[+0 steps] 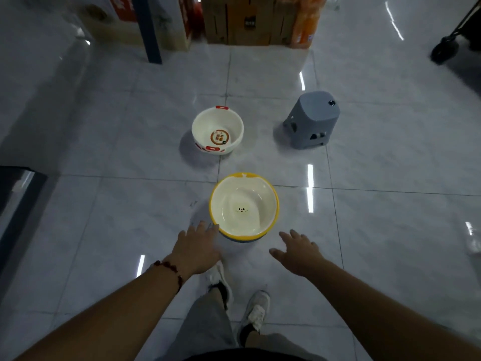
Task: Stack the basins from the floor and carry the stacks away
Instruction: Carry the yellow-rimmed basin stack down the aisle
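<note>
We look down on a glossy tiled floor (377, 230) with both arms extended forward. Clock directions below are taken from the centre of the view.

Task items:
1. The yellow-rimmed basin (244, 207) stands upright on the floor just below centre, toward 6 o'clock. Its cream interior carries a small face print. A darker rim shows under its near edge, so it appears to sit nested in another basin; we cannot confirm the count.
2. The red-handled basin (217, 130) stands upright on the floor toward 12 o'clock, well apart from the yellow-rimmed basin. It has a round red label on its bottom.

Hands:
1. The left hand (195, 250) is spread wide, fingers straight, holding nothing. Its fingertips reach the rim of the yellow-rimmed basin at that basin's 8 o'clock; we cannot tell whether they touch. A beaded bracelet (170, 269) circles the wrist.
2. The right hand (299, 252) is also spread wide and holds nothing. It hovers near the basin's 4 o'clock side, apart from the rim.

Surroundings:
1. A grey plastic stool (313, 118) stands at 1 o'clock, right of the red-handled basin.
2. Cardboard boxes (236, 19) and a blue post (148, 27) stand at 12 o'clock along the far edge.
3. Two sneakers (253, 312) show at 6 o'clock.
</note>
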